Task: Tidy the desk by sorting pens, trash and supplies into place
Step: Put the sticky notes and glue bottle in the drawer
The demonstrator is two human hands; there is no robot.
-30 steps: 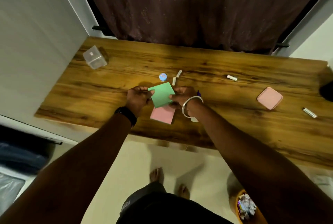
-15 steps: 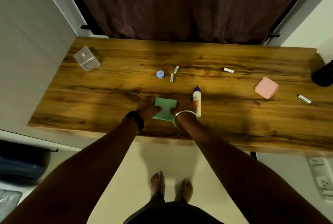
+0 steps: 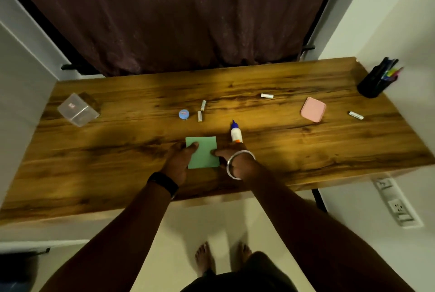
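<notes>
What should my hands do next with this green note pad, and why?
Probably let go and reach for the glue bottle. The green pad already lies flat on the desk, pinched between your left hand and right hand, and the bottle lies loose just beyond your right hand.

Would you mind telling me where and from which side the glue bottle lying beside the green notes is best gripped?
Grip the glue bottle across its white body, coming from above with the right hand, which is just nearer than it. It seems to lie flat on the desk, blue nozzle pointing away, so the body's long sides are probably free for thumb and fingers; the nozzle is too narrow to hold well.
</notes>
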